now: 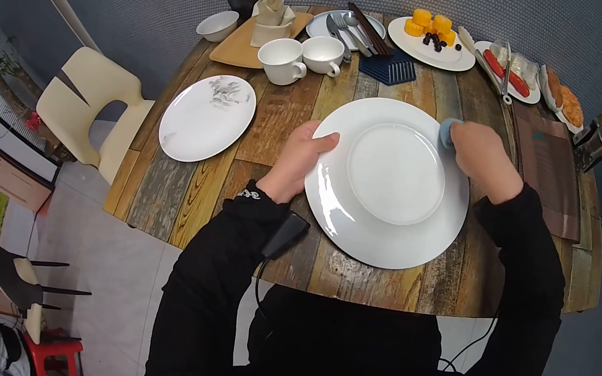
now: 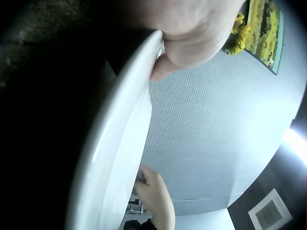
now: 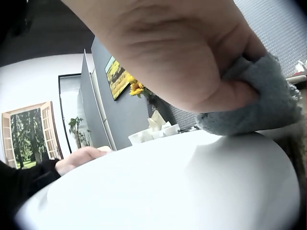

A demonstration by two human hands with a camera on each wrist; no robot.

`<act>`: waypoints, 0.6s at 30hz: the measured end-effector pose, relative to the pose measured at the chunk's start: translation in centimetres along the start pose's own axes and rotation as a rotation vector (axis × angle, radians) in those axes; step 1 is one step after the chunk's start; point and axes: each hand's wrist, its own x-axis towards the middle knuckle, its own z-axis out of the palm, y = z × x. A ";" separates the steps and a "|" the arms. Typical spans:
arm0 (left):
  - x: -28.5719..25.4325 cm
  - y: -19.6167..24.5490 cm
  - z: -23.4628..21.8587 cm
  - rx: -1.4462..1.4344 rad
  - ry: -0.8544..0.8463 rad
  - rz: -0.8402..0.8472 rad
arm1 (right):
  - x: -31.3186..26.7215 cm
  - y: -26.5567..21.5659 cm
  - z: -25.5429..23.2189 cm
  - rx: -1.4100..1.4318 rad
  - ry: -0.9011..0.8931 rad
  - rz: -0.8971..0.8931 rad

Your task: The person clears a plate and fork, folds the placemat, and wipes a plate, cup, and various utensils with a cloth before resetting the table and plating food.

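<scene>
A large white plate is held over the table, its underside with the round foot ring facing up. My left hand grips its left rim, thumb on the upturned side and the other fingers hidden beneath. At the upper right rim, my right hand pinches a bunched grey-blue cloth. In the right wrist view the cloth presses against the plate's edge. The left wrist view shows the plate edge-on. To the left lies an oval white plate with a grey painted pattern.
Two white cups, a wooden tray with a folded napkin and a small bowl stand at the back left. Cutlery, a fruit plate, a sausage plate and a brown placemat line the back and right.
</scene>
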 end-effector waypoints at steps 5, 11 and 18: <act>0.7 -0.6 -0.6 -0.027 -0.003 -0.008 | 1.7 -4.5 -1.6 0.277 0.281 -0.116; 0.8 -0.2 -0.7 -0.169 0.043 -0.105 | 2.6 -10.3 -1.5 0.366 0.240 -0.350; -0.1 0.5 0.6 -0.284 0.054 -0.098 | 4.0 -10.4 0.2 0.436 0.440 -0.629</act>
